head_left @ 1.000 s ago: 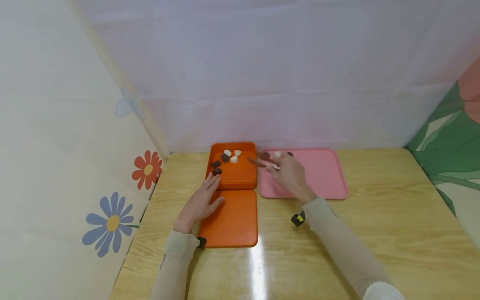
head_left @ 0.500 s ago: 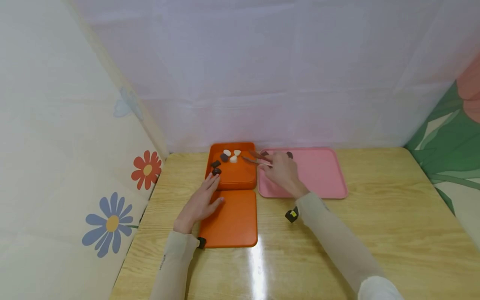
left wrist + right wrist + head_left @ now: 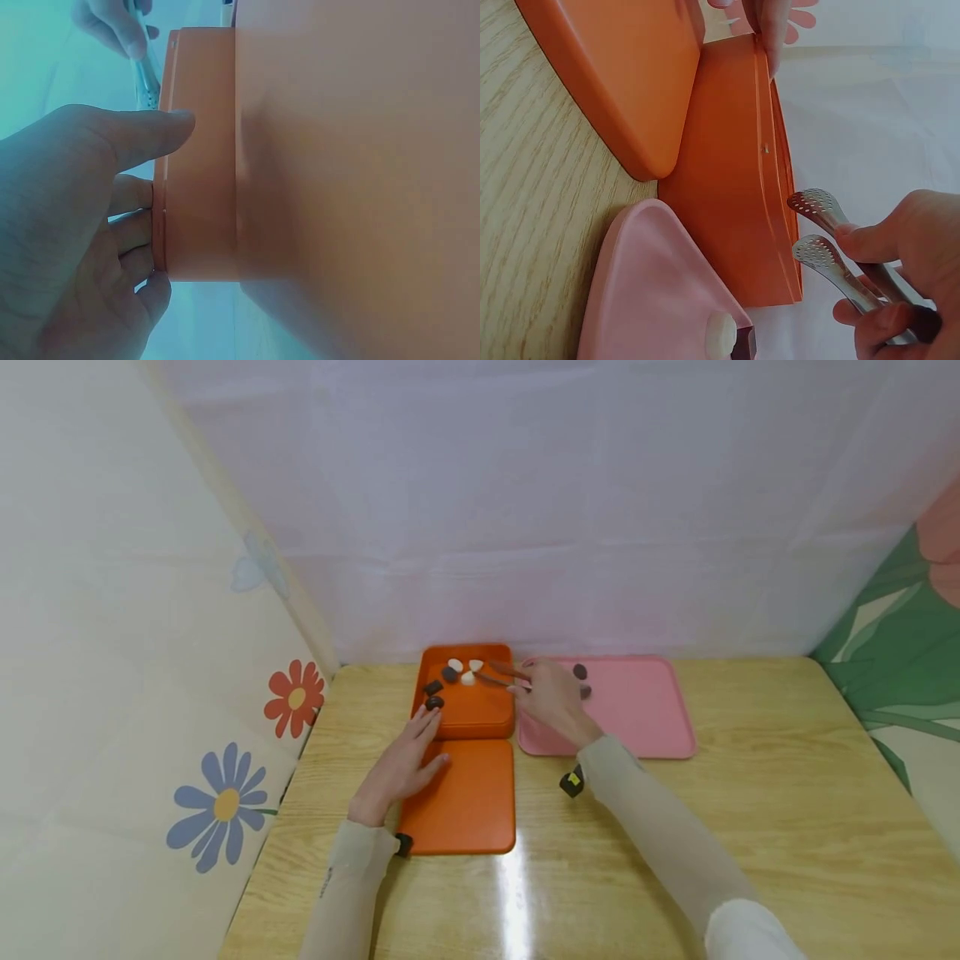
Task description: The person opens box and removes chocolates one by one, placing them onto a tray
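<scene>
My right hand point(image 3: 552, 695) holds metal tongs point(image 3: 512, 672), whose tips reach over the orange box point(image 3: 480, 727). In the right wrist view the two perforated ends stand apart, with nothing between them. Inside the box lie white chocolate-like pieces point(image 3: 468, 678) and dark ones point(image 3: 449, 675); the tong tips overlap the white group. My left hand point(image 3: 397, 768) rests at the box's near left corner. Its fingers lie extended at the rim beside a dark round piece point(image 3: 434, 702), and the thumb stretches along the outer wall in the left wrist view.
An orange lid point(image 3: 468, 806) lies flat directly in front of the box. To its right is a pink tray point(image 3: 637, 714) bearing dark pieces point(image 3: 580, 671) and a white piece point(image 3: 721, 335). A cloth-covered wall point(image 3: 465, 552) rises behind, and a flowered one point(image 3: 150, 652) at left.
My right hand has moved left with the tongs, bringing the tips further over the box. A second dark piece on the tray has come into view. The left hand has stayed put.
</scene>
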{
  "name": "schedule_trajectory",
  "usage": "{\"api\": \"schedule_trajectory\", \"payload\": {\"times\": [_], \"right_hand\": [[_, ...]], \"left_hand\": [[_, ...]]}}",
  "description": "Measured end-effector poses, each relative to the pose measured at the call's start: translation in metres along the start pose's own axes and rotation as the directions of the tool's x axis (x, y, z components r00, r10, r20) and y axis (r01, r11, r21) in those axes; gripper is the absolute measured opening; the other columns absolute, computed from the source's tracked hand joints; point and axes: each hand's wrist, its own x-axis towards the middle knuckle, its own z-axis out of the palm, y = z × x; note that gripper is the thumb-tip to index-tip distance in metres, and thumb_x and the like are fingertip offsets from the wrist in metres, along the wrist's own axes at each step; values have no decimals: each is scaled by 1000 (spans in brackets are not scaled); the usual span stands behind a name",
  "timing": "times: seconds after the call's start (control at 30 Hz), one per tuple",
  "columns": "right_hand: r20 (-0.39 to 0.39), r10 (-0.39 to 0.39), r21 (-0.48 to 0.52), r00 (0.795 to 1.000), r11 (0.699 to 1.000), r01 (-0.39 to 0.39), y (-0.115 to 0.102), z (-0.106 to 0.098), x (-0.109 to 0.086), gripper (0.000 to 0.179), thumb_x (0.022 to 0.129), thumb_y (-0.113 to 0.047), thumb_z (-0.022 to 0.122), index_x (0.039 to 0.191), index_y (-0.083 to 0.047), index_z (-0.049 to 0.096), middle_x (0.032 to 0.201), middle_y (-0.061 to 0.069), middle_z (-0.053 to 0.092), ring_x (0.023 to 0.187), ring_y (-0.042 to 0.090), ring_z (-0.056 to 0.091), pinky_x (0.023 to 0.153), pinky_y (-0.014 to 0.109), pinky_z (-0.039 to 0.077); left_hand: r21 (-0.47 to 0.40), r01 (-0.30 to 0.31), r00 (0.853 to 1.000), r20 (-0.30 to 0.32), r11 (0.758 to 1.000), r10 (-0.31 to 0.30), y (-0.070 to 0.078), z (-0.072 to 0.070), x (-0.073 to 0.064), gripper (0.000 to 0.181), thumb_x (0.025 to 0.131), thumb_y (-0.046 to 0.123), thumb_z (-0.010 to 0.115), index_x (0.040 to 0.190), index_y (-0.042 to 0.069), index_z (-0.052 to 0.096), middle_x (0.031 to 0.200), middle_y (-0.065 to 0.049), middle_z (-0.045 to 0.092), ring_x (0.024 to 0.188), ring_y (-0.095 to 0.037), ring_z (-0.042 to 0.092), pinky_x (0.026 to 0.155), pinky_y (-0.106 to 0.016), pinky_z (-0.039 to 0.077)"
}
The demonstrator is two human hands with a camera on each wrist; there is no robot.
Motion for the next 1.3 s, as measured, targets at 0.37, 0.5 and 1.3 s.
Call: {"api": "schedule_trajectory", "payload": {"times": [0.37, 0.5, 1.3], "right_hand": [[82, -3, -95, 997, 995, 11, -14, 7, 11, 34, 100, -36, 77, 121, -10, 81, 98, 1, 69, 66, 14, 58, 52, 27, 46], [133, 39, -119, 990, 993, -24, -23, 12, 18, 32, 101, -38, 75, 115, -10, 81, 97, 0, 67, 66, 14, 57, 50, 27, 45], [112, 3, -181, 994, 983, 17, -33, 32, 30, 30, 99, -33, 77, 79, -14, 67, 81, 1, 60, 57, 12, 53, 45, 24, 40]], "left_hand": [[-1, 11, 1000, -5, 1000, -11, 0, 2, -1, 79, 105, 28, 72, 165, -5, 33, 174, -21, 30, 164, -41, 18, 127, -61, 32], [4, 18, 1000, -8, 1000, -17, -1, 3, -2, 79, 104, 28, 72, 165, -5, 33, 174, -21, 30, 165, -41, 18, 127, -61, 32], [-11, 0, 1000, -24, 1000, 0, -1, 1, -1, 76, 105, 26, 71, 164, -6, 35, 172, -23, 33, 163, -42, 21, 126, -60, 32]]}}
